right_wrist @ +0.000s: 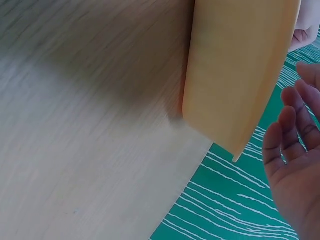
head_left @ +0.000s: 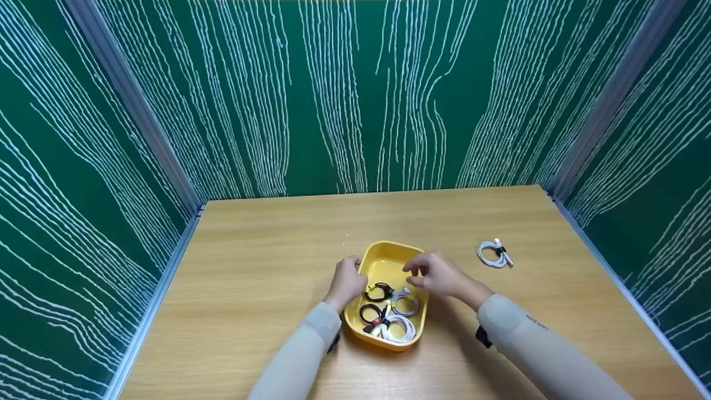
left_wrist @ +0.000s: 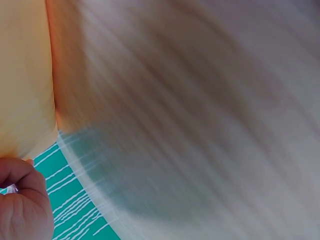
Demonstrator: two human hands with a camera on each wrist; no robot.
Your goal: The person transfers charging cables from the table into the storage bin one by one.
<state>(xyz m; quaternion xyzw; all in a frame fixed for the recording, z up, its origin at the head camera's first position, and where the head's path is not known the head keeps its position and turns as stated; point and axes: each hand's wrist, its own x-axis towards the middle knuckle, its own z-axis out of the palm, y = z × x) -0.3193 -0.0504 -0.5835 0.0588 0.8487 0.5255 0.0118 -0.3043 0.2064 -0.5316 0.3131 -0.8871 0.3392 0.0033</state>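
A yellow plastic bin (head_left: 386, 269) stands on the table with its long side pointing away from me. My left hand (head_left: 346, 283) grips its left rim, thumb over the edge; part of that hand shows in the left wrist view. Over the right rim hovers my right hand (head_left: 439, 275), fingers loosely bent and holding nothing; in the right wrist view its fingers (right_wrist: 287, 120) are spread beside the bin wall. Coiled cables lie in the near half of the bin: a white cable (head_left: 412, 331), a grey cable (head_left: 401, 296) and black cables (head_left: 366, 294).
Farther right on the wooden table (head_left: 266, 266) lies a coiled whitish cable (head_left: 482, 251) with a black strap. Green walls (head_left: 377, 111) with white wavy lines enclose the table at the back and sides.
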